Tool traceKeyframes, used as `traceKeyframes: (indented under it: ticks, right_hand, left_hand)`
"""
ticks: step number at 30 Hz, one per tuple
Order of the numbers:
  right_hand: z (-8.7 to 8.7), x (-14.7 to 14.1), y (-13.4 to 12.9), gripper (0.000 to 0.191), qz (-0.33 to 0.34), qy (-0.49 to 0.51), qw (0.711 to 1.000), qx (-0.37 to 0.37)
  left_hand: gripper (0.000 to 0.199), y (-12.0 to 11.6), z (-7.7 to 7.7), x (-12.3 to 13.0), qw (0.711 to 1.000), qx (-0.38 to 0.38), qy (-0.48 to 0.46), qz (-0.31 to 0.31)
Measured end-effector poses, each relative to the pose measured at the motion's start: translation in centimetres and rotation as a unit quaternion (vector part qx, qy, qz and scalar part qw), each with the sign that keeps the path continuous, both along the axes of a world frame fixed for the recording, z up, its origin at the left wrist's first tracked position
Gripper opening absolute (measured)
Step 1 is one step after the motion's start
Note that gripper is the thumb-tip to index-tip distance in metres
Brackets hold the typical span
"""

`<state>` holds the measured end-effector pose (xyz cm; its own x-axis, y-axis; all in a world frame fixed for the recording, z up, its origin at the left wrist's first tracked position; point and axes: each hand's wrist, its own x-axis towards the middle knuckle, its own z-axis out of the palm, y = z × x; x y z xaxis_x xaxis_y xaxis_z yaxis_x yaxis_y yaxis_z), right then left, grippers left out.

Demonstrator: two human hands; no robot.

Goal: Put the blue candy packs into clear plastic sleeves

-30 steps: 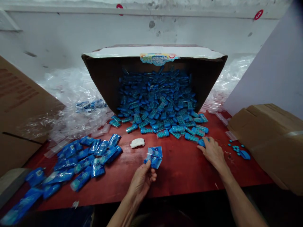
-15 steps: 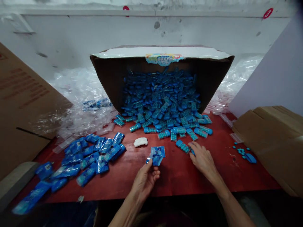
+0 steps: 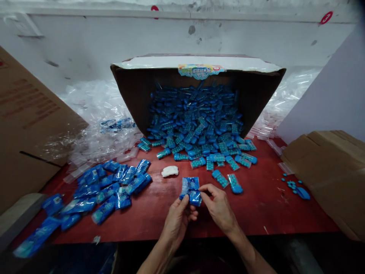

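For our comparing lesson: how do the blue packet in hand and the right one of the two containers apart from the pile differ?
The blue packet is held by the left hand; the container lies on the table. The packet is printed; the container's body is clear. Both show blue.

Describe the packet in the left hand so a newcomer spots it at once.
Start at the big open carton on the red table. Come toward the person, past the white lump, to the left hand. It grips the blue packet; similar packets lie unheld to the left.
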<state>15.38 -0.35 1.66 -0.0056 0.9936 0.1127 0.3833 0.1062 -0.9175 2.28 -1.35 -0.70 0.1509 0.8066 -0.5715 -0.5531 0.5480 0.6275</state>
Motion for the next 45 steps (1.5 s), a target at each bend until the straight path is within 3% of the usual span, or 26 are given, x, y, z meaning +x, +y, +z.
traceKeyframes:
  ticks: [6, 12, 17, 24, 30, 35, 39, 41, 43, 45]
  right_hand:
    - [-0.1, 0.6, -0.3, 0.020, 0.071, -0.063, 0.993, 0.073]
    - [0.1, 0.6, -0.2, 0.016, 0.015, -0.042, 0.997, 0.057]
    - [0.0, 0.5, -0.3, 0.013, 0.036, 0.039, 0.999, 0.011]
    - [-0.9, 0.7, -0.1, 0.011, -0.041, 0.063, 0.995, 0.063]
    - [-1.0, 1.3, -0.2, 0.032, 0.041, 0.074, 0.996, 0.021]
    - [-1.3, 1.2, -0.4, 0.031, 0.023, 0.131, 0.990, -0.054]
    - [-1.2, 0.9, -0.5, 0.034, 0.046, 0.145, 0.985, -0.075]
    - [-1.0, 1.6, -0.2, 0.034, 0.019, 0.093, 0.995, -0.042]
    - [-1.0, 3.2, 0.2, 0.034, -0.066, -0.040, 0.997, 0.014]
    - [-1.4, 5.3, 0.6, 0.038, -0.170, -0.230, 0.957, 0.045]
  left_hand:
    - [0.020, -0.3, -0.2, -0.1, 0.999, -0.018, -0.029, -0.003]
    - [0.020, -0.5, 0.1, 0.2, 0.999, -0.024, -0.021, -0.008]
    - [0.017, -0.2, 0.1, 0.0, 0.999, 0.002, -0.016, -0.033]
    - [0.016, -0.3, 0.0, 0.0, 0.999, -0.021, -0.037, -0.021]
    - [0.013, -0.4, -0.2, -0.2, 0.998, -0.033, -0.053, -0.002]
    - [0.013, -0.2, -0.3, -0.1, 0.996, -0.064, -0.056, 0.014]
    - [0.013, -0.3, -0.3, 0.1, 0.996, -0.073, -0.053, 0.019]
    - [0.014, -0.3, -0.1, 0.1, 0.995, -0.078, -0.051, 0.027]
    - [0.015, -0.3, 0.1, 0.1, 0.995, -0.083, -0.050, 0.035]
    - [0.016, -0.2, 0.2, -0.1, 0.994, -0.087, -0.050, 0.039]
